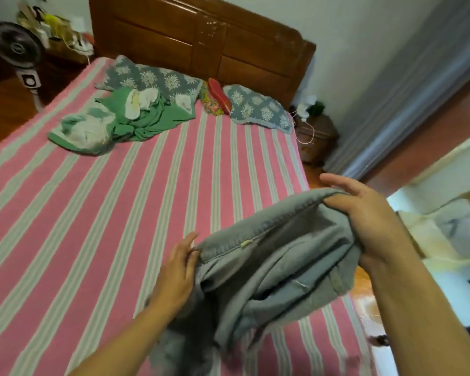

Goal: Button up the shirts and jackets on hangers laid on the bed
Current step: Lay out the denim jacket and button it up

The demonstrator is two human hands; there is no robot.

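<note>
Grey jacket (277, 270): held up over the near right part of the bed (92, 213), bunched.
Right hand (364, 215): fingers curled round the jacket's top edge.
Left hand (178, 270): fingers straight, touching the jacket's left edge.
Green blanket (125, 120): crumpled on the bed, near the headboard (201, 39).

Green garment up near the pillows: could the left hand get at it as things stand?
Probably not without leaning in. The left hand rests against the grey jacket near the foot of the bed, and the green garment lies far up the striped bedspread. Nothing lies between them.
</note>
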